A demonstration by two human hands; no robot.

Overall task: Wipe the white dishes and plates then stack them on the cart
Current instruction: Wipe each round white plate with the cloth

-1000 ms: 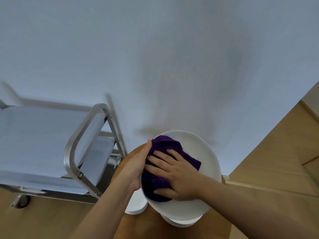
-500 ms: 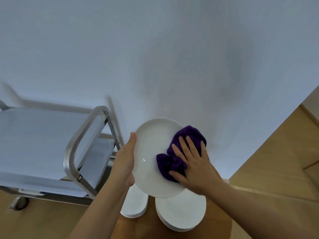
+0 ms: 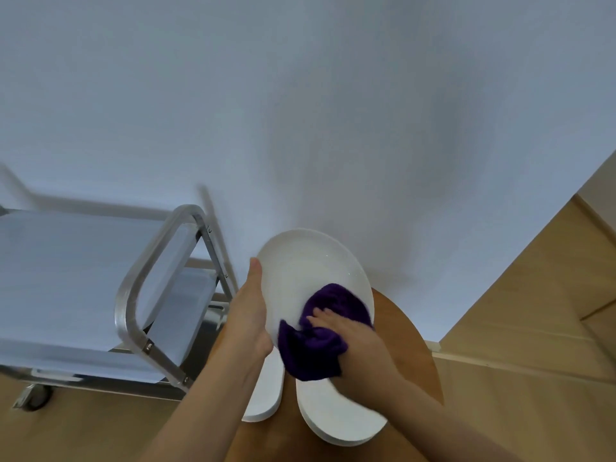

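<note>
- head view: the left hand (image 3: 248,315) grips the white plate (image 3: 310,278) by its left rim, thumb along the edge and the other fingers hidden behind it, holding the plate tilted up in the air.
- the right hand (image 3: 346,335) presses a purple cloth (image 3: 320,335) onto the plate's lower face, fingers curled over the bunched fabric.
- compared with half a second ago, the cloth and right fingers have slid from the plate's right side down toward its lower edge; a second ago they covered its left-centre. i read this as a circular wipe still going round.
- the upper part of the plate, above the right fingers, now shows bare and shiny with a few tiny glints, perhaps droplets; i cannot tell.
- below the right hand, a stack of plates (image 3: 336,418) sits on the round wooden table (image 3: 410,348); a second stack (image 3: 266,388) lies under the left wrist.
- left of the left hand stands the cart (image 3: 140,288), its shelves showing no dishes in the part in view.
- judgement: this plate is mid-wipe; stacking on the cart comes next, and most of the task remains.
</note>
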